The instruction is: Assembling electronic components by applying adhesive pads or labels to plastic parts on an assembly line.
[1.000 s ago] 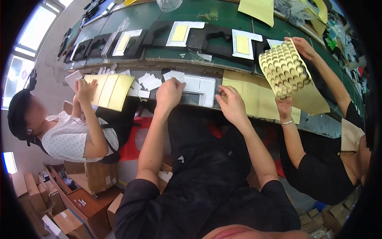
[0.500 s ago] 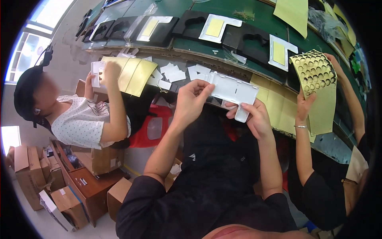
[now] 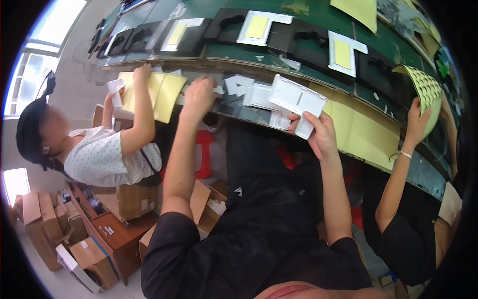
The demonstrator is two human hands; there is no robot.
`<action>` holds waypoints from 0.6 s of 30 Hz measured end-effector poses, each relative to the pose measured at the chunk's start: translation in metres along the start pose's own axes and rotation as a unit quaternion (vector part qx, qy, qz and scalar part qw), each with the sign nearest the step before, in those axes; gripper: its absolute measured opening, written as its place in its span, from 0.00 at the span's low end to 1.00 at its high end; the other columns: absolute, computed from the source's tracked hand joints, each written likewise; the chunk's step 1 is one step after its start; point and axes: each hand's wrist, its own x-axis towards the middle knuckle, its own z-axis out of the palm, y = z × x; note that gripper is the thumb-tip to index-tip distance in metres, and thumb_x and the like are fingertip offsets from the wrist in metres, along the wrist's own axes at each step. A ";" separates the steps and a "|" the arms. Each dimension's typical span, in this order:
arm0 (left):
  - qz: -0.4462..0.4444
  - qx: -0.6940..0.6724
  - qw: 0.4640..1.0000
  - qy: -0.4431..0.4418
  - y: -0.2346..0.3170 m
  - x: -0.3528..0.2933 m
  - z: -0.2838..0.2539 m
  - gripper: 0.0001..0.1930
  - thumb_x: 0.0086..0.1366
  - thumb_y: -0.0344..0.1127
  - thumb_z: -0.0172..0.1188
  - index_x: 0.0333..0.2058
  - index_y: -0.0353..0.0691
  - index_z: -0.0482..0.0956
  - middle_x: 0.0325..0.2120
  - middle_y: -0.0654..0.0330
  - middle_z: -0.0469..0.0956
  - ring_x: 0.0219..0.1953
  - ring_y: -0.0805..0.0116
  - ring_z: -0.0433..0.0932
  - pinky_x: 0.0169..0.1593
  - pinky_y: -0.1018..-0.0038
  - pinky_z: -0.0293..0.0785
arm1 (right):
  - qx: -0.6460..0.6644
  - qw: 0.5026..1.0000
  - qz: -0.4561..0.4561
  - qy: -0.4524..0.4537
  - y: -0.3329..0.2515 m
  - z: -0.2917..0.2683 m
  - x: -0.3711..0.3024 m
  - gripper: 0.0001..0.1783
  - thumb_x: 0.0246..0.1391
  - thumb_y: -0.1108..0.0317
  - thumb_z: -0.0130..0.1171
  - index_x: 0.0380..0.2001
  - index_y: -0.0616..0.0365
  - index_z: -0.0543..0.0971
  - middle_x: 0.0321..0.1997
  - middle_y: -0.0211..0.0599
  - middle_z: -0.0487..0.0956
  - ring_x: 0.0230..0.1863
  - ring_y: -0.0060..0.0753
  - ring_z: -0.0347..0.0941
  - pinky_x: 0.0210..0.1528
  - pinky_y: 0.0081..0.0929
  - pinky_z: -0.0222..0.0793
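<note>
My right hand [image 3: 318, 133] grips a white flat angular piece [image 3: 294, 102] by its lower corner and holds it tilted just above the near edge of the green workbench [image 3: 209, 52]. My left hand [image 3: 199, 94] rests on the bench edge, fingers curled over several small white pieces [image 3: 239, 84]; whether it grasps one is unclear. More white pieces [image 3: 259, 95] lie between my hands.
Black trays with white and yellow inserts [image 3: 259, 25] line the bench's far side. A person at left [image 3: 99, 149] touches yellow sheets [image 3: 159, 92]. A person at right holds a perforated yellow sheet [image 3: 428, 92]. Cardboard boxes [image 3: 45, 229] stand on the floor at left.
My right hand has lifted the white piece and carried it right. My left hand let go of it and moved left onto the small pieces at the bench edge.
</note>
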 end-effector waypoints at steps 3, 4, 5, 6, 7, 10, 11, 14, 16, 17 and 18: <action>0.012 -0.009 1.000 -0.005 -0.007 -0.001 0.001 0.16 0.53 0.33 0.73 0.39 0.33 0.81 0.39 0.48 0.81 0.46 0.47 0.81 0.50 0.58 0.76 | 0.036 0.999 0.012 -0.010 -0.007 0.010 0.002 0.22 0.66 0.71 0.53 0.59 0.73 0.70 0.45 0.58 0.84 0.40 0.43 0.85 0.48 0.41 0.83; 0.011 -0.033 0.999 0.011 -0.011 -0.002 0.002 0.17 0.53 0.33 0.73 0.39 0.34 0.80 0.39 0.48 0.81 0.46 0.47 0.80 0.50 0.59 0.76 | 0.028 0.999 0.007 -0.021 -0.007 0.010 0.003 0.22 0.65 0.71 0.54 0.59 0.73 0.70 0.45 0.59 0.84 0.40 0.44 0.85 0.49 0.41 0.83; 0.015 -0.025 0.999 0.025 -0.011 -0.003 0.000 0.17 0.53 0.32 0.73 0.40 0.34 0.80 0.38 0.49 0.81 0.45 0.47 0.81 0.49 0.59 0.76 | 0.021 0.999 0.004 -0.032 -0.005 0.011 0.004 0.23 0.65 0.71 0.54 0.59 0.73 0.69 0.45 0.59 0.84 0.40 0.44 0.85 0.49 0.40 0.83; 0.007 -0.030 0.999 0.020 -0.011 -0.003 0.000 0.16 0.53 0.32 0.73 0.40 0.35 0.80 0.38 0.50 0.81 0.45 0.48 0.81 0.48 0.59 0.76 | 0.025 0.999 -0.009 -0.040 -0.007 0.014 0.003 0.23 0.64 0.72 0.54 0.59 0.73 0.69 0.46 0.59 0.84 0.38 0.45 0.86 0.47 0.39 0.83; -0.002 -0.031 0.999 0.014 -0.011 -0.003 -0.003 0.16 0.53 0.32 0.73 0.39 0.35 0.81 0.38 0.50 0.81 0.44 0.49 0.81 0.48 0.59 0.76 | 0.022 0.999 -0.012 -0.034 -0.010 0.017 0.002 0.23 0.64 0.72 0.54 0.59 0.73 0.69 0.46 0.59 0.84 0.38 0.45 0.86 0.47 0.39 0.83; -0.008 -0.034 0.999 0.011 -0.009 -0.002 -0.004 0.14 0.54 0.31 0.72 0.39 0.35 0.82 0.38 0.50 0.81 0.44 0.49 0.81 0.47 0.59 0.76 | 0.029 0.999 -0.011 -0.021 -0.018 0.019 -0.003 0.22 0.65 0.70 0.55 0.58 0.72 0.70 0.43 0.57 0.84 0.33 0.44 0.85 0.43 0.39 0.83; -0.004 -0.036 0.999 0.021 -0.009 -0.003 -0.003 0.13 0.55 0.32 0.72 0.38 0.35 0.83 0.38 0.49 0.81 0.43 0.49 0.81 0.47 0.59 0.76 | 0.032 0.999 -0.012 -0.015 -0.019 0.016 -0.005 0.19 0.65 0.70 0.56 0.56 0.70 0.71 0.40 0.53 0.84 0.30 0.42 0.84 0.39 0.38 0.83; -0.016 -0.029 0.999 0.032 -0.005 -0.005 -0.004 0.11 0.57 0.34 0.70 0.37 0.35 0.84 0.37 0.48 0.82 0.43 0.49 0.82 0.47 0.59 0.76 | 0.008 0.999 -0.033 0.008 -0.029 0.017 -0.012 0.16 0.65 0.70 0.57 0.51 0.69 0.74 0.37 0.47 0.84 0.26 0.37 0.82 0.32 0.34 0.81; -0.031 -0.021 0.999 0.032 -0.001 -0.007 -0.006 0.11 0.58 0.35 0.70 0.36 0.35 0.85 0.37 0.48 0.83 0.42 0.49 0.82 0.47 0.60 0.76 | -0.018 0.997 -0.065 0.045 -0.039 0.020 -0.015 0.13 0.63 0.73 0.61 0.48 0.69 0.77 0.36 0.42 0.83 0.22 0.30 0.79 0.25 0.27 0.77; -0.032 -0.018 0.999 0.037 0.002 -0.009 -0.008 0.10 0.59 0.35 0.68 0.36 0.37 0.86 0.36 0.50 0.83 0.41 0.48 0.82 0.45 0.59 0.77 | -0.018 0.997 -0.066 0.046 -0.041 0.018 -0.015 0.13 0.63 0.73 0.61 0.48 0.69 0.77 0.36 0.42 0.83 0.22 0.30 0.79 0.25 0.27 0.77; -0.034 -0.016 0.998 0.042 0.005 -0.011 -0.011 0.09 0.59 0.35 0.67 0.36 0.39 0.87 0.35 0.51 0.84 0.40 0.48 0.83 0.44 0.59 0.77 | -0.034 0.994 -0.083 0.064 -0.043 0.015 -0.015 0.13 0.62 0.73 0.62 0.47 0.68 0.77 0.35 0.41 0.83 0.21 0.29 0.79 0.24 0.26 0.76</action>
